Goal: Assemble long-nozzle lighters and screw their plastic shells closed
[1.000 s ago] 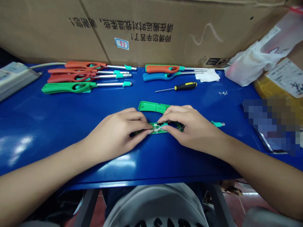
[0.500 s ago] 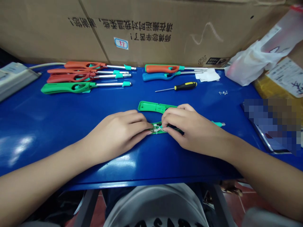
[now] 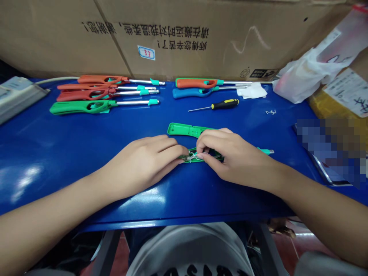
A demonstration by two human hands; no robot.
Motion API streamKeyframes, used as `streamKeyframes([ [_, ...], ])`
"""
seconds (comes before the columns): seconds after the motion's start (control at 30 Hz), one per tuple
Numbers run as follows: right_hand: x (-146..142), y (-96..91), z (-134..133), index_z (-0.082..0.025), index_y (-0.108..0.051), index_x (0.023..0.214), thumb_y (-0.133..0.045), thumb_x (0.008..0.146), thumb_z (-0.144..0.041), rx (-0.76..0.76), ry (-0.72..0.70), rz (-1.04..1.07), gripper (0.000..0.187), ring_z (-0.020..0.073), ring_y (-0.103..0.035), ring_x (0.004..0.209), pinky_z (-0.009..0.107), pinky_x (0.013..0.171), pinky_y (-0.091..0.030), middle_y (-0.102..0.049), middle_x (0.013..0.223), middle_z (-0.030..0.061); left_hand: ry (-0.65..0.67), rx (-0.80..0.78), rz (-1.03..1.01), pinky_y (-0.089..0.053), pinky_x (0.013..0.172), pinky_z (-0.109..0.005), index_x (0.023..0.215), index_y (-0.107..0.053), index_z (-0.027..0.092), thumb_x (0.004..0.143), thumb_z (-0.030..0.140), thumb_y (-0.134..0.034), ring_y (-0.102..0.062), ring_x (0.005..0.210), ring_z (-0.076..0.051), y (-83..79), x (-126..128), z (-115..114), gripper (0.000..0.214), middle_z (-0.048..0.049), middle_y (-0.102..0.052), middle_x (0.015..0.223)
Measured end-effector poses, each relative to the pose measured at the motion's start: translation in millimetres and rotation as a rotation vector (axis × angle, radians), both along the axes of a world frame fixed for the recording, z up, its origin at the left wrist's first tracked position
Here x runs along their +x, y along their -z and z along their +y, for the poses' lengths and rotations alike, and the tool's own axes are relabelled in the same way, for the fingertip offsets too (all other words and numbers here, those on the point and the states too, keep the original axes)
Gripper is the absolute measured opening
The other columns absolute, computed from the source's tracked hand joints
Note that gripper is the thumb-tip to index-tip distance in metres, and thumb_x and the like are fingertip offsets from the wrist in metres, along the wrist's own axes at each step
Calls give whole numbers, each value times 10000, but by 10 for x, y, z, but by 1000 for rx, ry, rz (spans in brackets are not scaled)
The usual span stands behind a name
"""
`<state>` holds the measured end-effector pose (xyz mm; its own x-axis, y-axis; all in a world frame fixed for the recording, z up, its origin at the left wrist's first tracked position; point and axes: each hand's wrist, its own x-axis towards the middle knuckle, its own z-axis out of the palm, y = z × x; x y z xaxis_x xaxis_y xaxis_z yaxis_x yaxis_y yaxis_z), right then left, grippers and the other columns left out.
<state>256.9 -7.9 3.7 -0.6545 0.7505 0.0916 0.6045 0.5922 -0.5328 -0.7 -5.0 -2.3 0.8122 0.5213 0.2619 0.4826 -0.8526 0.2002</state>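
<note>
An opened green lighter body point(image 3: 193, 157) lies on the blue table point(image 3: 86, 145) in front of me, its small white wiring showing between my fingertips. My left hand point(image 3: 143, 163) pins its left end with closed fingers. My right hand point(image 3: 230, 157) covers its right part and pinches the wires. The lighter's teal tip point(image 3: 266, 151) sticks out past my right hand. Just behind lies the loose green cover half point(image 3: 184, 129).
Several red and green long-nosed lighters point(image 3: 103, 94) lie at the back left, two more point(image 3: 201, 87) at the back centre. A black-and-yellow screwdriver point(image 3: 221, 104) lies behind my hands. Cardboard boxes point(image 3: 184, 34) wall the back; a white bag point(image 3: 304, 76) sits right.
My right fingers have crept slightly left onto the wires, closing the gap to my left fingertips. The lighter body stays in place.
</note>
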Motion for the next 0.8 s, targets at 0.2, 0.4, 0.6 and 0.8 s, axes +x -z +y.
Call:
streamKeyframes([
  [0.2,-20,13,-1,-225,-595,908,-611,988,-167,23,-13,4,100,175,-652,996,370,995,-407,-689,1013,8,-3,-22,-19,-535,812,-336,1218,-638,173,1096,266,-529,-702,936,-212,17,3,-5,188,-54,-724,1060],
  [0.4,-32,31,23,-217,-621,928,-607,1000,-163,58,-20,-7,91,179,-659,1000,359,967,-406,-698,1017,14,-10,-39,-30,-520,811,-318,1234,-632,181,1090,258,-546,-707,945,-207,13,2,0,184,-45,-738,1079],
  [0.6,-35,64,22,-190,-649,998,-572,1033,-179,104,-44,-54,85,188,-656,1008,370,973,-387,-697,1036,28,-11,-51,-40,-524,842,-310,1248,-636,186,1091,262,-548,-710,974,-201,23,-2,4,195,-39,-744,1098],
  [0.8,-46,77,29,-188,-636,1003,-578,1026,-184,97,-36,-63,62,194,-649,991,379,956,-389,-690,1039,31,2,-42,-38,-521,830,-313,1240,-641,180,1098,272,-535,-704,952,-199,18,-2,11,200,-40,-736,1074],
])
